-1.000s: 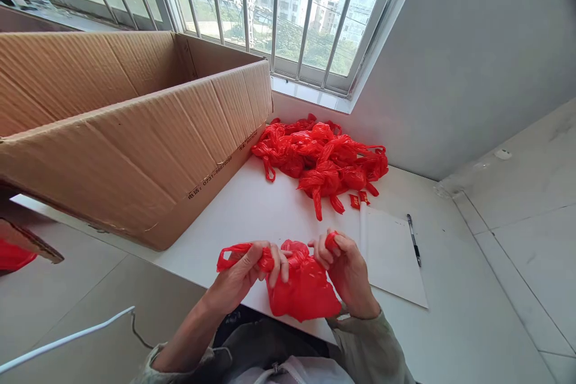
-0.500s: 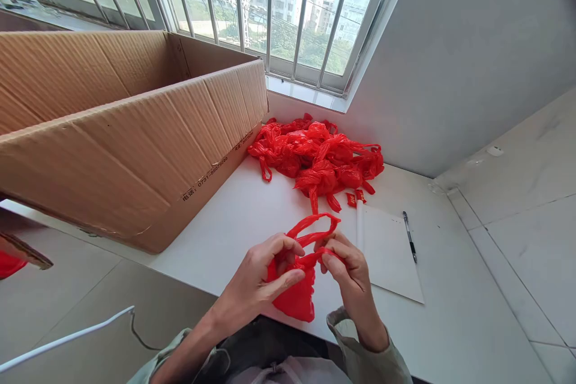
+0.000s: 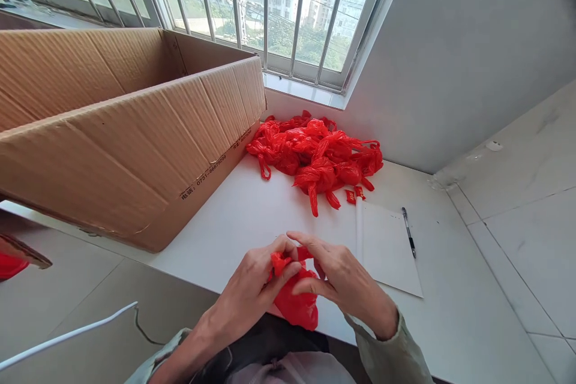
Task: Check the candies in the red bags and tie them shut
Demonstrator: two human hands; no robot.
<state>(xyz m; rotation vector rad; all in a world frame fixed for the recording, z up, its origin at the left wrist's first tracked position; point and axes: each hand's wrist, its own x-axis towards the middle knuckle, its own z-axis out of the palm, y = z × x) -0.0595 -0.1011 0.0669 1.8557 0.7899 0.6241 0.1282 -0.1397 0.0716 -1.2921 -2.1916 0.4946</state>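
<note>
A red plastic bag [image 3: 297, 305] hangs between my hands at the front edge of the white table, its top gathered up. My left hand [image 3: 263, 276] pinches the bunched neck between thumb and fingers. Over the bag's right side, my right hand [image 3: 335, 270] curves with its fingers bent around the upper part and its thumb lying along the front. The fingertips of my right hand are partly hidden behind the plastic. Farther back lies a pile of several knotted red plastic bags [image 3: 315, 153], some with loop handles sticking out.
A large open cardboard box [image 3: 135, 156] stands on the left of the table [image 3: 225, 222]. To the right lie a white notepad [image 3: 389, 246], a black pen [image 3: 409, 233] and small red packets [image 3: 355, 195]. A barred window [image 3: 279, 18] is behind.
The bag's long loop handles, stretched up between my hands before, are now bunched at the neck. My right hand has turned over and reached leftward across the bag.
</note>
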